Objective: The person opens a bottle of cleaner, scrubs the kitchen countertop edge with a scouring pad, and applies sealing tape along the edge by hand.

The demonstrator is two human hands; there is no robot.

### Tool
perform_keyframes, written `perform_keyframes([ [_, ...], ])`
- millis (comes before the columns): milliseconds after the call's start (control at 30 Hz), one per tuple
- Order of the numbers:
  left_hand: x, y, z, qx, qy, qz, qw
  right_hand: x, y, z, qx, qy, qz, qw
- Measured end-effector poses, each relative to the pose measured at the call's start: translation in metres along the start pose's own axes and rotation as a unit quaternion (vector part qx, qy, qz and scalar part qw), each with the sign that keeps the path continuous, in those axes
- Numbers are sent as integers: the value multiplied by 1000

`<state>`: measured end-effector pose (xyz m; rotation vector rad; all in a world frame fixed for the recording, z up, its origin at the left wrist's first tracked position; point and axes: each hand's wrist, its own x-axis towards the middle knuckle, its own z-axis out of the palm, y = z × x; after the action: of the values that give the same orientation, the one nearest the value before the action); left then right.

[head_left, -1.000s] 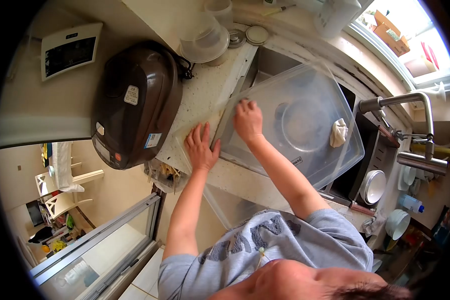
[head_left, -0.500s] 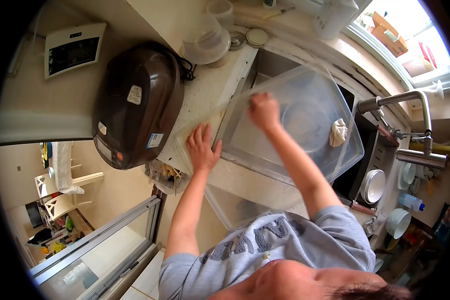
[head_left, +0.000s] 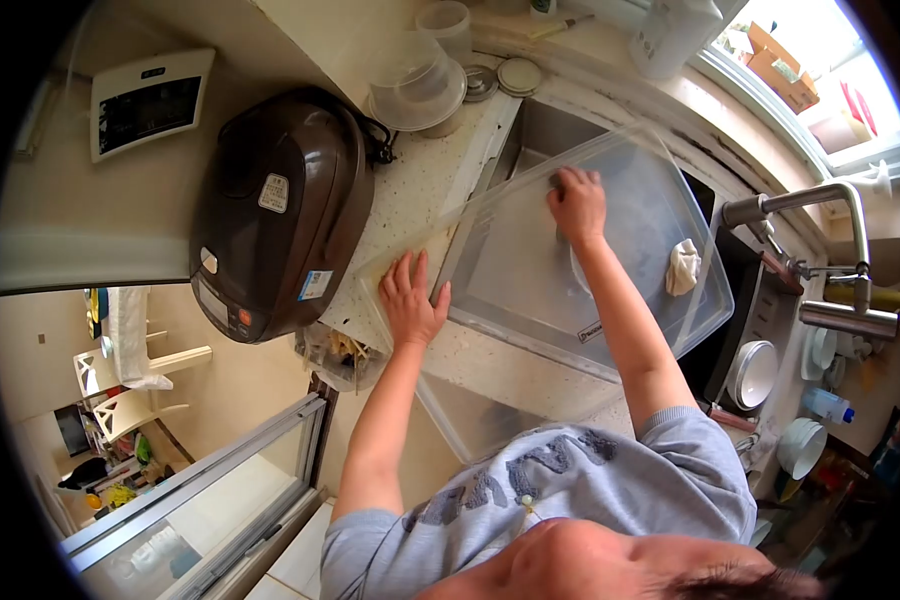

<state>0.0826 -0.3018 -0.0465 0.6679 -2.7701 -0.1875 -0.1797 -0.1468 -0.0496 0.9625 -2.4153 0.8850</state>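
Observation:
A large clear plastic storage box or lid (head_left: 510, 270) lies tilted over the sink and worktop. My left hand (head_left: 410, 305) rests on its left edge, fingers spread and stretched out. Over the middle of the plastic is my right hand (head_left: 580, 210), its fingers curled against the surface. Something small and dark shows at those fingertips, too hidden to name. A crumpled whitish cloth (head_left: 682, 268) sits on the right part of the plastic. Beneath it, part of the steel sink (head_left: 545, 130) is visible.
A brown rice cooker (head_left: 285, 220) stands left of my left hand. Clear plastic tubs (head_left: 410, 85) and round lids (head_left: 518, 76) are at the back. To the right are a metal faucet (head_left: 855, 240) and white bowls (head_left: 753, 375). A bag of sticks (head_left: 345, 355) hangs by the counter edge.
My right hand has moved to the right across the plastic, uncovering more of its left side. My left hand stays on the edge. The view has shifted slightly.

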Motion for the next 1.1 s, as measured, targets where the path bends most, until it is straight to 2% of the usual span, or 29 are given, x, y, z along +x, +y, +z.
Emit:
perform_keyframes([
  [67, -3, 1, -2, -1, -13, -9, 1000, -2, -14, 10, -91, -46, 21, 995],
  [100, 1, 1, -2, 2, -15, -11, 1000, -13, -41, 19, -163, -123, 55, 977],
  [133, 6, 1, -1, 2, -5, -9, 1000, -33, -56, 44, -181, -106, 21, 978],
  [167, 4, -1, 2, 4, -2, -8, 1000, -47, -79, 52, -162, -177, -5, 971],
  [233, -7, 2, 1, 6, -13, -10, 1000, -55, -114, 40, 42, -160, -96, 981],
  [333, 2, -2, 0, -2, -1, -5, 1000, -32, -98, 8, 88, -171, -72, 979],
  [400, 0, -1, 1, -2, 3, 0, 1000, -25, -73, -1, 71, -180, -84, 978],
  [500, 1, 0, -2, -18, 2, 2, 1000, -19, -51, -4, 138, -183, -16, 973],
  [667, 2, 0, -3, -13, -13, -2, 1000, -8, -12, 5, 84, -186, -28, 979],
  [800, 1, 1, -2, -10, -18, -13, 1000, 17, 43, -18, -64, -36, 78, 994],
  [867, -4, 0, -4, -12, -24, -12, 1000, 10, 27, 1, -111, 4, 115, 987],
  [933, 3, 0, -2, -14, -13, -6, 1000, -4, -16, 23, -140, -45, 149, 978],
  [1033, 0, 0, -1, -15, -10, -6, 1000, -32, -74, 35, -68, -74, 1, 995],
  [1100, 2, 0, -2, -18, -4, 1, 1000, -22, -54, 22, -53, -75, -16, 996],
])
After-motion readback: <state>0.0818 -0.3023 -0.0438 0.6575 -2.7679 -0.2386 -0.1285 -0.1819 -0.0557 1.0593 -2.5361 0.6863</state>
